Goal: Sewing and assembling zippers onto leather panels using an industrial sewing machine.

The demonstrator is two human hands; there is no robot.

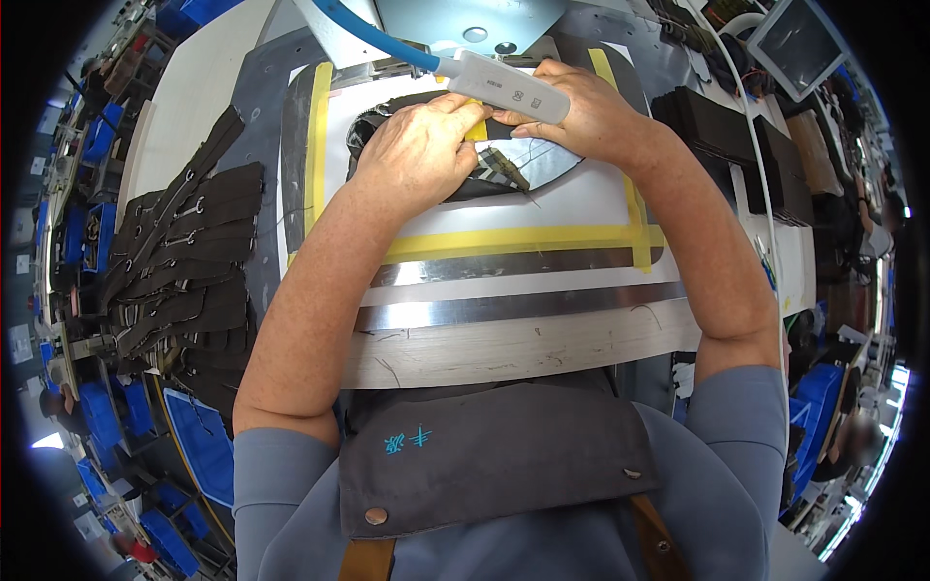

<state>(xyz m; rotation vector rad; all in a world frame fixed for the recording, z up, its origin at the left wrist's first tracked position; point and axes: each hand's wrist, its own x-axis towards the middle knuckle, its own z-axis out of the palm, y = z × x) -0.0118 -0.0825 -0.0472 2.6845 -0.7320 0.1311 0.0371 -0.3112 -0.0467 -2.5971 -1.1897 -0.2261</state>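
Note:
A dark fabric piece [509, 189] with a zipper along its left edge and a pale grey panel lies on the white work surface at the sewing machine. My left hand [417, 155] is closed on its upper middle, fingers curled down beside a small yellow piece [478, 127]. From the right, my right hand [601, 121] grips the fabric's upper edge, its fingertips close to my left ones. Part of that hand is hidden behind a white lamp head [511, 87]. A camouflage-patterned strip [504, 168] shows on the fabric below my fingers.
Yellow tape [504, 238] frames the work surface. Dark straps with metal clips [194, 252] are heaped at the left. Stacked dark pieces [707, 136] and a monitor [797, 48] stand at the right. The lamp's blue gooseneck [373, 34] arches overhead. A blue bin [199, 445] sits low left.

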